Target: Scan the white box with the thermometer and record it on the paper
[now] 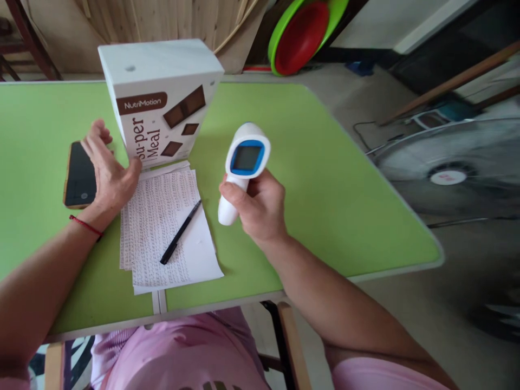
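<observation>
My right hand (264,208) is wrapped round the handle of a white infrared thermometer (248,132), held up over the table with its blue-framed screen facing me. The screen looks dark. At the lower left corner of a white NutriMotion box (162,70), my left hand (109,173) has its fingers spread, the thumb against the box front. The box stands upright. Just left of that hand lies a dark phone (80,179) in a tan case, partly covered by it. Sheets of handwritten paper (162,227) lie before the box, with a black pen (181,233) across them.
All this is on a green folding table (325,189) with a pale edge. A fan (447,173) stands beyond its right side. Green and red basins (303,40) lean behind it, near wooden boards (170,21). A chair frame (290,341) is below the front edge.
</observation>
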The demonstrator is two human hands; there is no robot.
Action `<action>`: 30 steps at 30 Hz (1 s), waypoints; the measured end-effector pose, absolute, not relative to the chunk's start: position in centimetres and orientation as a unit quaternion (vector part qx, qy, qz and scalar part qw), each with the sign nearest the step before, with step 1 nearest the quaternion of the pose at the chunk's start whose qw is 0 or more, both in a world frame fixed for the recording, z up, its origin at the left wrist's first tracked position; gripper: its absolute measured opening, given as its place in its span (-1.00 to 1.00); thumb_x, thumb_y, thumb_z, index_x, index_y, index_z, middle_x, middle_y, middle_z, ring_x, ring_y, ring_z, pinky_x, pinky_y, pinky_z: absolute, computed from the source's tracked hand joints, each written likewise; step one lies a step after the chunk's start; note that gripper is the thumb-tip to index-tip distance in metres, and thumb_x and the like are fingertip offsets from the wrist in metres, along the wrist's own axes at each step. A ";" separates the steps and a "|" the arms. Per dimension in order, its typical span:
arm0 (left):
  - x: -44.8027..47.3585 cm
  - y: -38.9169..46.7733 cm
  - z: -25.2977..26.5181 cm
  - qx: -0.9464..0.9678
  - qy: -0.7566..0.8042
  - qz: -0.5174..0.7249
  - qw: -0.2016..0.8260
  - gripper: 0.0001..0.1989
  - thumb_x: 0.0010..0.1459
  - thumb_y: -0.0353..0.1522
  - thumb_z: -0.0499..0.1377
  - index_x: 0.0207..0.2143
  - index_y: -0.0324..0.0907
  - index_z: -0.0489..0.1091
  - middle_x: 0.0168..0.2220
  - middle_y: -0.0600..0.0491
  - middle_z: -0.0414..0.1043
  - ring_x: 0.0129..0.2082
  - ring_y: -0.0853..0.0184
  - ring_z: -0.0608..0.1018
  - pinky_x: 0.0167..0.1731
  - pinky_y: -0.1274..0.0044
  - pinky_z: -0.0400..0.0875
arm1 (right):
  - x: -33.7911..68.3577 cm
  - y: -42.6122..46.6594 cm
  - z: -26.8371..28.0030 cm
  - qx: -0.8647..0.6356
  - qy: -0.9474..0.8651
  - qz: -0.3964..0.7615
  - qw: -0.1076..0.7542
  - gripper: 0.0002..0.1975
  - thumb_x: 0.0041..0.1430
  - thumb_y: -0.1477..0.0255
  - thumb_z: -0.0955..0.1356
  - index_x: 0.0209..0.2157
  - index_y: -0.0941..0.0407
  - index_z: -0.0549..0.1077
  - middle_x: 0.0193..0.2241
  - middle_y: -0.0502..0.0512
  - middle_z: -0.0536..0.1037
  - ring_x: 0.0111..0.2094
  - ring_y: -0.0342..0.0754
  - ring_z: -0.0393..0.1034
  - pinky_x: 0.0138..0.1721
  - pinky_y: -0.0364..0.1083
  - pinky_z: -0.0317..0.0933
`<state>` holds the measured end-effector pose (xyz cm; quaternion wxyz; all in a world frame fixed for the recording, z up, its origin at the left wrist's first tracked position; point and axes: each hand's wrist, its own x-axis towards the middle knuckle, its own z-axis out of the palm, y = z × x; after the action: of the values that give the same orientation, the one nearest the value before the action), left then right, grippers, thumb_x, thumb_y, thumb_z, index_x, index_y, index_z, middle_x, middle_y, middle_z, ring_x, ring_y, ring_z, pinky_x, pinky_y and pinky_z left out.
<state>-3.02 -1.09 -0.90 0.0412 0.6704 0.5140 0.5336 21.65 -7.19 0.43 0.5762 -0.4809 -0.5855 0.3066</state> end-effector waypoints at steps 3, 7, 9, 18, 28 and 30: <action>-2.2 -2.4 0.6 0.658 0.526 0.537 -0.030 -0.57 0.17 -0.28 0.14 0.03 -0.13 0.05 -0.13 0.01 0.14 -0.14 0.31 0.31 -0.18 0.36 0.34 | 23.3 -5.9 0.5 -0.568 -0.654 0.196 0.460 -0.70 -0.06 0.20 0.44 -0.34 0.09 0.40 -0.45 0.02 0.43 -0.45 -0.09 0.31 -0.43 -0.06 0.24; -1.3 -3.2 1.0 0.695 0.443 0.565 -0.040 -0.62 0.16 -0.16 0.12 -0.07 -0.10 0.08 -0.18 0.02 0.09 -0.22 0.32 0.31 -0.26 0.37 0.34 | 25.0 -4.4 0.1 -0.671 -0.691 0.084 0.254 -0.73 -0.04 0.28 0.44 -0.34 0.12 0.41 -0.41 0.09 0.41 -0.39 -0.01 0.31 -0.38 -0.01 0.21; -1.0 -3.4 0.9 0.719 0.409 0.562 -0.020 -0.61 0.10 -0.16 0.17 -0.11 -0.09 0.12 -0.21 0.02 0.10 -0.26 0.30 0.34 -0.29 0.37 0.35 | 25.4 -4.0 -0.1 -0.701 -0.687 0.059 0.182 -0.74 0.01 0.26 0.43 -0.33 0.13 0.40 -0.38 0.12 0.40 -0.37 0.01 0.31 -0.37 -0.01 0.21; -0.3 -3.9 1.1 0.751 0.372 0.544 0.026 -0.72 0.09 -0.38 0.20 -0.17 -0.10 0.18 -0.31 0.07 0.14 -0.37 0.34 0.33 -0.33 0.43 0.36 | 25.9 -3.9 -0.5 -0.669 -0.713 -0.021 0.209 -0.67 0.04 0.24 0.42 -0.20 0.15 0.47 -0.26 0.22 0.42 -0.20 0.14 0.32 -0.25 0.10 0.26; 0.2 -4.5 1.0 0.775 0.403 0.486 0.039 -0.79 0.11 -0.50 0.07 -0.19 -0.13 0.20 -0.46 0.17 0.16 -0.54 0.47 0.27 -0.47 0.57 0.27 | 21.5 -7.4 -1.2 -0.292 -0.920 0.034 0.260 -0.85 0.22 0.49 0.32 -0.30 0.09 0.55 -0.41 0.09 0.48 -0.34 -0.05 0.33 -0.30 0.00 0.17; 0.2 -4.6 1.0 0.771 0.413 0.481 0.059 -0.80 0.11 -0.49 0.06 -0.19 -0.12 0.21 -0.50 0.19 0.15 -0.60 0.48 0.24 -0.53 0.58 0.24 | 21.9 -7.1 -1.0 -0.289 -0.917 0.035 0.273 -0.86 0.23 0.49 0.30 -0.33 0.09 0.52 -0.40 0.08 0.50 -0.34 -0.05 0.34 -0.30 0.00 0.19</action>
<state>0.22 -4.60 1.03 0.0593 0.7711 0.4125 0.4813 21.94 -7.10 -1.01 0.2732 -0.2887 -0.9169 0.0351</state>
